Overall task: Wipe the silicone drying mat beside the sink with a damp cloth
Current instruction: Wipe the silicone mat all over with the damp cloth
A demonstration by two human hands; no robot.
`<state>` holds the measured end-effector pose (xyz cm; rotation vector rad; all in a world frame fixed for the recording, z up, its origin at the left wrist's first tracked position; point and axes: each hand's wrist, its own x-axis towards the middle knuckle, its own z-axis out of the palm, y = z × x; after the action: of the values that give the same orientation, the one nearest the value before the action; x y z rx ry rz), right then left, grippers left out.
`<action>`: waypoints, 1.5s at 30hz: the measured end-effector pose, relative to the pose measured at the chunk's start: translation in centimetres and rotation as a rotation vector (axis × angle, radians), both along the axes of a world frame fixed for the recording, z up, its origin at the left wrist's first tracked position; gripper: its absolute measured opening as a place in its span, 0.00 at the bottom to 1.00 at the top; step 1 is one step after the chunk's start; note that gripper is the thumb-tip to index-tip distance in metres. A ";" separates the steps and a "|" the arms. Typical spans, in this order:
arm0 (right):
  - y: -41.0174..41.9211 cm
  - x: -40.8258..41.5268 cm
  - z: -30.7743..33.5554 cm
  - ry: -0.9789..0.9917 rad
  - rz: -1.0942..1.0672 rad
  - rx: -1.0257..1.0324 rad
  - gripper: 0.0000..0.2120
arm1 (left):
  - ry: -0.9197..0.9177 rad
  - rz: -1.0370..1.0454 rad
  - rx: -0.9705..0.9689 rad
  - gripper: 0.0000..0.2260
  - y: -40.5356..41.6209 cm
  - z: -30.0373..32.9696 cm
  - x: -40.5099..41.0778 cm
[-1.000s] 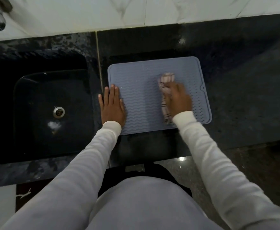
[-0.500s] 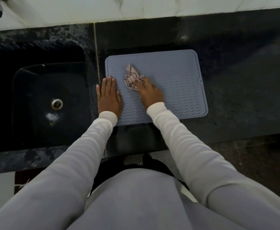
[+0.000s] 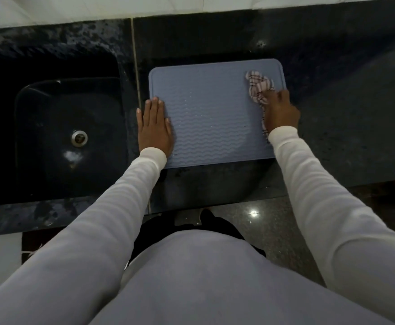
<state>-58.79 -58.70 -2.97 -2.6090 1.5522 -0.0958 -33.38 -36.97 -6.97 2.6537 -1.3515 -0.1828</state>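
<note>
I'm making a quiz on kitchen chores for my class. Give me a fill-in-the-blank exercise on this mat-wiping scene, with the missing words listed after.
1. The left hand lies flat on the mat's ____ edge.
2. The right hand grips a striped ____ near the mat's far right corner.
3. The black sink lies to the ____ of the mat.
4. The person wears sleeves that are ____ in colour.

Missing words: left; cloth; left; white

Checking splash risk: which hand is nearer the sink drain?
Left. The left hand lies flat on the mat's sink-side edge, close to the drain; the right hand holds the cloth at the far edge.
</note>
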 end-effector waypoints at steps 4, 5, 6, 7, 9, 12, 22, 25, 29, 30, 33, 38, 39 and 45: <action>-0.9 -0.8 0.8 -0.034 -0.085 0.019 0.17 | -0.011 0.004 0.010 0.24 -0.1 0.1 -0.1; -0.8 -0.5 0.9 -0.056 -0.097 0.020 0.17 | -0.008 0.003 0.012 0.24 -0.1 0.1 -0.1; -0.5 -0.1 0.9 -0.088 -0.100 0.021 0.17 | -0.003 0.004 0.013 0.24 -0.1 0.2 -0.1; 0.0 0.4 1.1 -0.133 -0.090 0.025 0.17 | -0.004 0.003 0.013 0.24 -0.1 0.2 -0.1; 2.2 2.3 1.5 -0.244 -0.034 0.037 0.18 | -0.005 0.001 0.013 0.24 -0.1 0.2 -0.1; 7.3 6.6 1.0 -0.325 0.133 0.118 0.21 | 0.022 0.004 0.001 0.25 -0.1 0.2 -0.1; 9.6 4.3 -0.5 -0.113 0.175 0.037 0.14 | 0.046 0.000 -0.037 0.24 0.0 0.1 0.0; 6.7 0.6 0.3 -0.046 0.101 0.028 0.20 | 0.038 -0.001 -0.030 0.24 0.0 0.1 0.0; 2.8 -4.2 1.3 0.065 -0.072 0.059 0.20 | 0.042 -0.008 -0.033 0.24 0.0 0.0 0.0; 2.1 -5.0 1.5 0.074 -0.115 0.056 0.19 | 0.048 -0.009 -0.036 0.24 0.0 0.0 0.1; 1.2 -5.9 2.0 0.078 -0.190 0.059 0.19 | 0.043 -0.011 -0.039 0.24 0.0 -0.1 0.0; 2.8 -2.7 3.4 -0.035 -0.107 0.067 0.17 | 0.034 -0.005 -0.027 0.25 -0.1 0.0 -0.1; 3.6 -1.3 3.7 -0.099 -0.061 0.074 0.16 | 0.034 -0.005 -0.026 0.25 -0.1 0.0 -0.1; 11.5 11.7 2.5 -0.245 0.313 0.135 0.18 | 0.051 0.010 -0.022 0.25 -0.2 0.1 -0.1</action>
<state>-47.04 -47.22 -0.48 -2.5808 1.0242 -0.2630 -33.49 -37.22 -6.90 2.6184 -1.3172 -0.2314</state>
